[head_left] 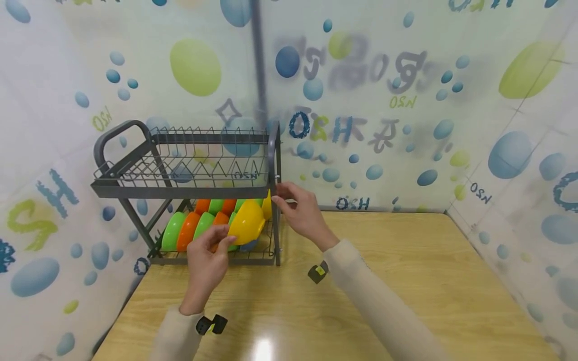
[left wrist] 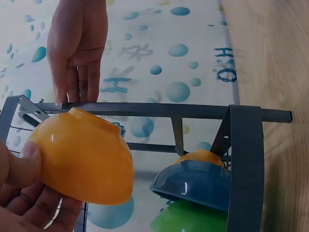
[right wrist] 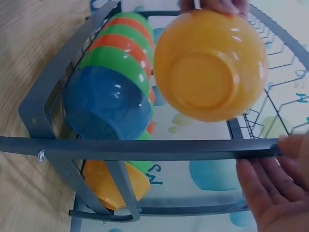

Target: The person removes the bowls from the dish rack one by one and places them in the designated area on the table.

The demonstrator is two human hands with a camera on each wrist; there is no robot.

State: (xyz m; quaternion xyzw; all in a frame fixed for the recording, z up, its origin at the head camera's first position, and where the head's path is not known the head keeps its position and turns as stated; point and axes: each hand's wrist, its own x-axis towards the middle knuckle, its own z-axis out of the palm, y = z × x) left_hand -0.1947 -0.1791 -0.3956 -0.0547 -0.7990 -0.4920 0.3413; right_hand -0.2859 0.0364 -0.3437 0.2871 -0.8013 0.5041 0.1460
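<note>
My left hand (head_left: 207, 258) pinches a yellow bowl (head_left: 247, 223) by its rim, thumb on one side and fingers on the other. The bowl is tilted in front of the lower tier of a dark grey two-tier dish rack (head_left: 189, 192). In the right wrist view its round foot (right wrist: 203, 82) faces the camera. My right hand (head_left: 300, 210) holds the rack's right upright (right wrist: 193, 150) between thumb and fingers. Behind the held bowl, a blue bowl (right wrist: 106, 101) ends the front row of green and orange bowls. Another yellow bowl (right wrist: 116, 183) sits in the back row.
The rack's wire upper tier (head_left: 194, 165) overhangs the bowls, with a raised handle (head_left: 119, 135) at its left end. It stands on a wooden table (head_left: 384, 281) near the patterned back wall (head_left: 361, 100). Patterned walls also close in the left and right sides.
</note>
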